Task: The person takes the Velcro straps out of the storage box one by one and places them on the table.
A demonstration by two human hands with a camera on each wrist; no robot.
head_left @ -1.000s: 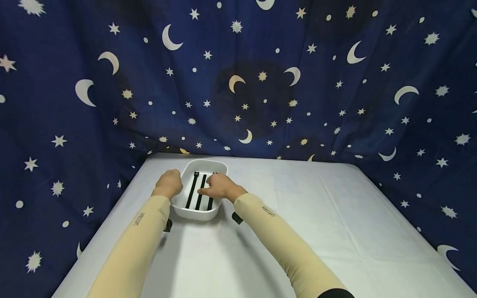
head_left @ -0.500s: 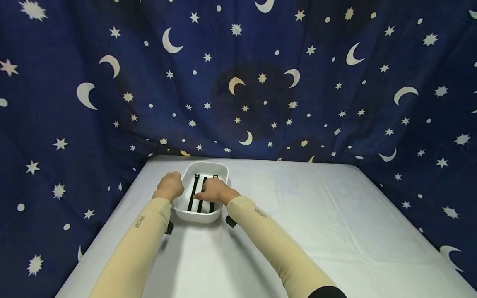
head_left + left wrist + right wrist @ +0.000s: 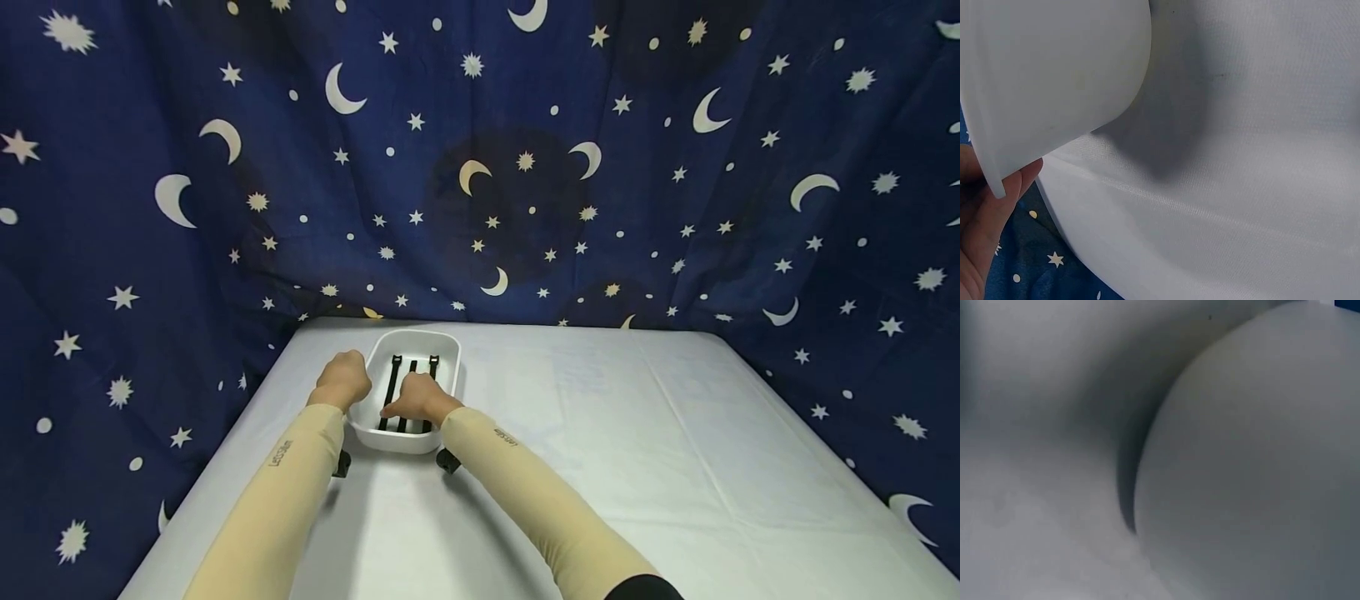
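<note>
A white tub [image 3: 402,440] stands at the table's far left. Inside it, three black straps lie roughly side by side: a left strap [image 3: 392,379], a middle strap [image 3: 412,367] and a right strap [image 3: 433,368]. The left and right straps show a small buckle-like head at the far end. My left hand [image 3: 344,379] pinches the tub's left rim; the left wrist view shows fingers [image 3: 1030,178] against the wall. Over the tub's near half is my right hand [image 3: 417,397], its thumb pointing left at the left strap. Its other fingers are hidden, as are parts of the straps.
A white cloth [image 3: 600,433] covers the table. Behind it and along both sides hangs a dark blue curtain [image 3: 420,183] with moons and stars. Dark wrist cameras [image 3: 448,461] sit under both sleeves, close to the tub's near side.
My right hand has moved left and toward me over the tub, uncovering the right strap's head. My left hand stays at the left rim.
</note>
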